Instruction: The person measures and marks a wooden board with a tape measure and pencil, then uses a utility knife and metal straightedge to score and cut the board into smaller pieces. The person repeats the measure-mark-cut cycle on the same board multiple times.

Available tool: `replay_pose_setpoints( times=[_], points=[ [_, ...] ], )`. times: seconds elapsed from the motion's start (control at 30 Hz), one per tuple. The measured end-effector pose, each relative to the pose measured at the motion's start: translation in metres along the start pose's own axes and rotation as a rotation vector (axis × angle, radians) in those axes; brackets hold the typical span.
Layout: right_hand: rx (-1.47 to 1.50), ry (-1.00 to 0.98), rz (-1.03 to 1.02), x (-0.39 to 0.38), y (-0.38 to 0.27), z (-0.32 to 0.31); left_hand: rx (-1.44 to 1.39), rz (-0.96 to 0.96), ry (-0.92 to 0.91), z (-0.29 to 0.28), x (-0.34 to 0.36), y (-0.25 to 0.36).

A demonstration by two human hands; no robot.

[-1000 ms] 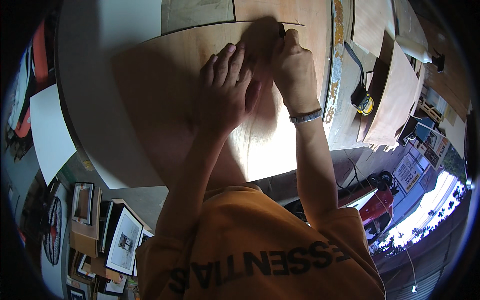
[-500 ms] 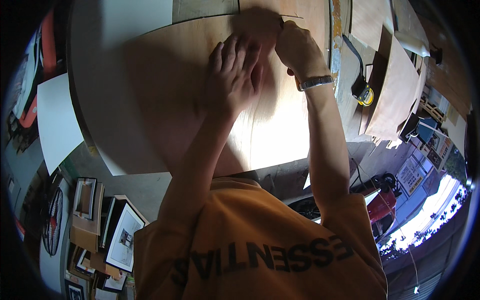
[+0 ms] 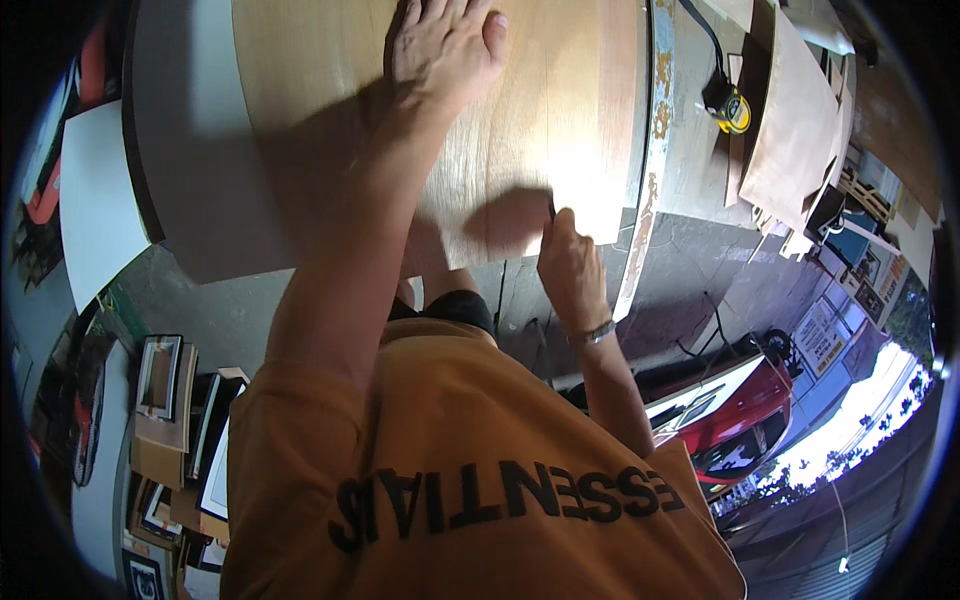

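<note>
Seemingly it's a marking or scoring step: the left hand (image 3: 447, 52) presses open-palmed on the wood sheet (image 3: 540, 110) before the person, the right hand (image 3: 572, 268) grasps a slim dark tool (image 3: 551, 206) near its close edge, and the next move calls for steady pressure.

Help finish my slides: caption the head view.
Left hand resting on a wooden sheet; right hand holding a dark tool near the sheet's edge.
</note>
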State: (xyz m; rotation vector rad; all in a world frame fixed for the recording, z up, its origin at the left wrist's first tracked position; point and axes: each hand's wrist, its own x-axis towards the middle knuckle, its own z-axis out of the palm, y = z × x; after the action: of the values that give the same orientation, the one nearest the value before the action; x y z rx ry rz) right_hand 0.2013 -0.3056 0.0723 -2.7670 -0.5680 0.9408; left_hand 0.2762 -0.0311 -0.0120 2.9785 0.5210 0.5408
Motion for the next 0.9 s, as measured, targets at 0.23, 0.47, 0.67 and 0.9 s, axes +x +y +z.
replay_pose_setpoints(
  times=[0.23, 0.47, 0.67, 0.9],
  points=[
    [-0.111, -0.401, 0.224, -0.122, 0.056, 0.028, 0.024, -0.023, -0.011, 0.007, 0.001, 0.000],
    [0.230, 0.239, -0.142, 0.098, -0.016, -0.072, -0.177, -0.061, -0.056, -0.009, 0.001, 0.000],
    [0.155, 0.250, -0.107, 0.264, -0.105, -0.108, -0.126, -0.054, -0.133, -0.024, 0.008, -0.002],
    [0.114, 0.175, -0.056, 0.272, -0.116, -0.111, -0.098, -0.069, -0.109, -0.021, 0.012, -0.003]
  ],
)
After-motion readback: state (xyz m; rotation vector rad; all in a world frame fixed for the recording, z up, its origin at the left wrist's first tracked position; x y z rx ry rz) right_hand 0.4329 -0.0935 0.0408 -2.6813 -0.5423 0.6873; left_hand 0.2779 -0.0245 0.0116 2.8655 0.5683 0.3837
